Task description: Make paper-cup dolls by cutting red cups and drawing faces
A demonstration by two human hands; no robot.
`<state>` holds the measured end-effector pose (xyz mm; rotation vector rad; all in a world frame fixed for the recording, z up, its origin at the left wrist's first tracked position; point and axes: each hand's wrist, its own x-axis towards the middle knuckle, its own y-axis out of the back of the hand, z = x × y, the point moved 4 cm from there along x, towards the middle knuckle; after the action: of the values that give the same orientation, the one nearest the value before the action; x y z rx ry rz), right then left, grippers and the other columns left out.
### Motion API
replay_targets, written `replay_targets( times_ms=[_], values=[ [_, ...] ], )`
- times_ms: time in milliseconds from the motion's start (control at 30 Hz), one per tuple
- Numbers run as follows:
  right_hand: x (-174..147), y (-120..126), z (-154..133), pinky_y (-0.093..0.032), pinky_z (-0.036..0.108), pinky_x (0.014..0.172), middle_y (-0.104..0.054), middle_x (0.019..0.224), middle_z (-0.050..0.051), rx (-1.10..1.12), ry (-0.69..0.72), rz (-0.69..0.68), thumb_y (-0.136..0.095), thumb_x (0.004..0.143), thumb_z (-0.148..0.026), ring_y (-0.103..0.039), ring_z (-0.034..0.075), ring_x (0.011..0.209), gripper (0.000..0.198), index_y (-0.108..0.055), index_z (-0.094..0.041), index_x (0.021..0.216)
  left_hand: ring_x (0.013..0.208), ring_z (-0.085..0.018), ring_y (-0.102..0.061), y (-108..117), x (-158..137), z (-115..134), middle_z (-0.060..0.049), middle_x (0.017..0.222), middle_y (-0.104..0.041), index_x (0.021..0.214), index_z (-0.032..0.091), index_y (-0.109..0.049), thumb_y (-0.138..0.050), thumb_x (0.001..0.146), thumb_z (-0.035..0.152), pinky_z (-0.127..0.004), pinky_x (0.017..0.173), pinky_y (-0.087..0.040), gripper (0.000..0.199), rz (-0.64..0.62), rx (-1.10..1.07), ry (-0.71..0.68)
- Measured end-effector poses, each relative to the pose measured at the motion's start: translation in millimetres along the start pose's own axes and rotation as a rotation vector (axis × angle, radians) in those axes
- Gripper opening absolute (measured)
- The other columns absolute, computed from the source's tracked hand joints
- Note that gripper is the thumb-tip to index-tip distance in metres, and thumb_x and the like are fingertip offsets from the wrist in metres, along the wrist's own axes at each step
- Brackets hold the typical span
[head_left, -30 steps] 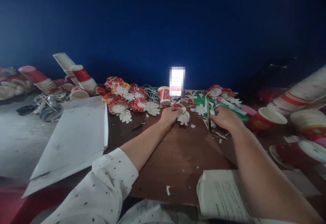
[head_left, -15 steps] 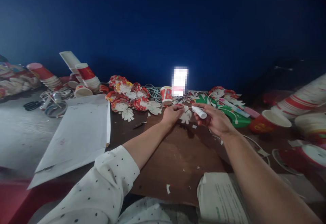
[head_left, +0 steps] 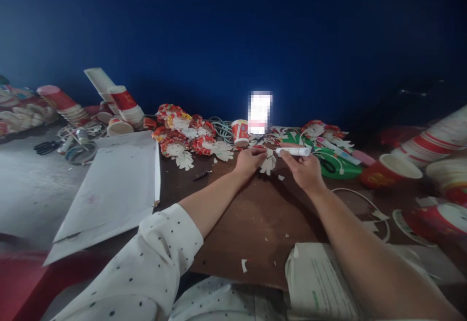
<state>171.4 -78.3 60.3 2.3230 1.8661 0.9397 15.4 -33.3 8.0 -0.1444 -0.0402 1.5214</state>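
Observation:
My left hand [head_left: 251, 161] is closed, pinching a small white paper cutout [head_left: 269, 162] with a scalloped, feather-like lower edge. In my right hand [head_left: 304, 169] lies a white marker-like tube [head_left: 298, 151], gripped between thumb and fingers. The tube is nearly level, and its narrow end points left at the cutout's top edge; whether the tip touches the paper I cannot tell. Just behind the hands stands a red and white paper cup [head_left: 240, 133]. To the left of them sits a pile of red and white paper crafts [head_left: 178, 138] with similar scalloped pieces.
A large white board [head_left: 113, 185] covers the left side. Stacked paper cups [head_left: 126, 104] and black scissors [head_left: 47, 147] lie beyond it. On the right are a green sheet [head_left: 348, 170], a red cup [head_left: 390, 172] and a white cable [head_left: 350, 193]. A lit, pixelated screen [head_left: 260, 112] stands at the back.
My right hand has turned, swinging the white tube from a slant toward me to nearly level, pointing left. My left hand still pinches the cutout. The view has shifted slightly.

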Motion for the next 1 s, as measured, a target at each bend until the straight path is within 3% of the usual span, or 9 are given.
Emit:
replay_targets(
  times_ms=[167,533,1000],
  values=[
    [-3.4,1.0,-2.7,-0.051,0.033,0.078,-0.072,0.095,0.007,-0.072,0.033,0.042,-0.062,0.079,-0.049,-0.065,0.021,0.086,0.037,-0.070,-0.018,0.098,0.073,-0.014,-0.062,-1.2,-3.7,4.4,-0.007,0.084,-0.071,0.086,0.015,-0.074,-0.070,0.070,0.025,-0.026,0.076,-0.048,0.020,-0.034,0.085,-0.040],
    [-5.4,-0.5,-3.6,-0.048,0.029,0.061,-0.071,0.080,0.006,-0.141,0.009,0.057,-0.063,0.078,-0.047,-0.061,0.017,0.064,0.036,-0.070,-0.016,0.095,0.076,-0.015,-0.065,-4.2,-4.3,3.6,-0.008,0.090,-0.072,0.092,0.014,-0.074,-0.068,0.071,0.025,-0.025,0.072,-0.049,0.024,-0.051,0.138,-0.049],
    [-3.1,-2.7,1.3,-0.050,0.034,0.075,-0.072,0.091,0.008,-0.127,0.055,0.047,-0.065,0.077,-0.043,-0.066,0.022,0.083,0.031,-0.071,-0.016,0.091,0.071,-0.013,-0.063,-8.2,-6.6,3.4,-0.008,0.090,-0.072,0.098,0.012,-0.073,-0.066,0.073,0.024,-0.023,0.069,-0.049,0.028,-0.086,0.131,-0.019]
  ],
)
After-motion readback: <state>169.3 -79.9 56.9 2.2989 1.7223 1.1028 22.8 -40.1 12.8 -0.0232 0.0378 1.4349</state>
